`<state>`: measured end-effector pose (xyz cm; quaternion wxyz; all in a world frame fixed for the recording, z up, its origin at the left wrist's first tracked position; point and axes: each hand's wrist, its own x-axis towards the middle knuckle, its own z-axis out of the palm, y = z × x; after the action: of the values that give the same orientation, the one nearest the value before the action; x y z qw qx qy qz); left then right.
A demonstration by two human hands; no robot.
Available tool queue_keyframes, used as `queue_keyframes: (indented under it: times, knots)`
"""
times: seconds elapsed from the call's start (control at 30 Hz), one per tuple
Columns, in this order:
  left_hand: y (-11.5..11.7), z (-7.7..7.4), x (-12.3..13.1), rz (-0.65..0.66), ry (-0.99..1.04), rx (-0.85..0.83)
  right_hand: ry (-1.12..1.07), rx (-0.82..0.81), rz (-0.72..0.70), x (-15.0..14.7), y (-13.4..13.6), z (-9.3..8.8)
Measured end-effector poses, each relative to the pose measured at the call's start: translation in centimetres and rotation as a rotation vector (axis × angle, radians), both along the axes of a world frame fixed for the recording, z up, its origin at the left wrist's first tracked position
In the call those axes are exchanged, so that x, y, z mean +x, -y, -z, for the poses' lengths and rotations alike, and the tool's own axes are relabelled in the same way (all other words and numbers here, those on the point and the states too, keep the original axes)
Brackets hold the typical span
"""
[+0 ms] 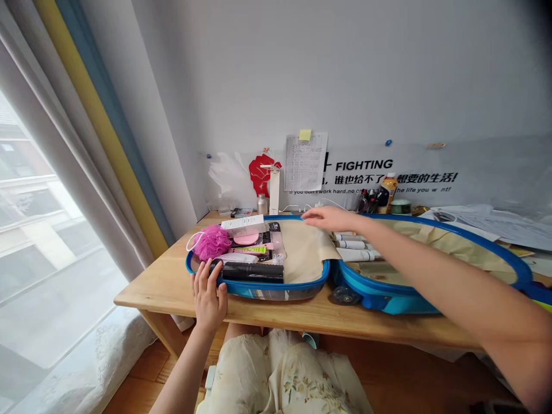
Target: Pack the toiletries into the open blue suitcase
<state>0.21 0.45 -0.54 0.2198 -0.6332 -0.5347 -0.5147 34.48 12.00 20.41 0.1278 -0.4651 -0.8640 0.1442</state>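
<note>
A blue suitcase (263, 290) lies spread open on the wooden desk, its two halves side by side. My left hand (209, 296) rests with fingers apart on the near left corner of the left half, by a long black case (253, 272). Over the far rim of that half, near the hinge, my right hand (326, 218) reaches with fingers stretched out; whether it touches the rim I cannot tell. Inside the left half are a pink bath puff (211, 242), a white box (242, 225), a pink oval item (246, 239) and a green-and-pink packet (250, 249). Beige lining covers its right part.
White tubes (356, 255) lie in the suitcase's right half, partly behind my right forearm. Along the wall stand a white lamp (275, 190), a small bottle (261, 203), an orange-labelled bottle (388, 192) and a green jar (401, 206). Papers (470, 221) are stacked at right.
</note>
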Motion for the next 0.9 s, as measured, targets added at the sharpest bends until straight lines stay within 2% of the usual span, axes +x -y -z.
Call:
queue_keyframes:
  times: [0.07,0.13,0.2,0.27,0.43,0.53,0.67,0.77,0.9]
  knots:
    - [0.0,0.0,0.0,0.002,-0.006,0.004,0.068,-0.038,0.153,4.6,-1.5,-0.2]
    - [0.0,0.0,0.0,0.005,-0.007,0.008,0.148,-0.122,0.232,8.4,-2.4,0.6]
    - [0.0,0.0,-0.1,0.010,-0.001,0.006,0.208,-0.192,0.248,11.2,-2.6,1.9]
    - [0.0,0.0,-0.1,0.013,0.002,0.005,0.244,-0.215,0.244,12.7,-2.3,3.4]
    - [0.0,-0.1,-0.1,0.013,-0.006,0.025,0.335,-0.140,0.284,13.1,-0.7,6.1]
    - [0.0,-0.2,-0.1,0.014,-0.007,0.021,0.447,-0.069,0.319,12.6,0.0,6.7]
    - [0.1,-0.2,0.0,0.009,0.001,0.004,0.491,0.015,0.286,11.6,0.5,7.1]
    - [0.1,-0.2,0.0,-0.001,0.010,-0.008,0.508,-0.003,0.294,11.3,0.5,6.6]
    - [0.0,-0.1,0.0,0.002,0.009,0.000,0.448,-0.045,0.315,12.3,0.6,3.9]
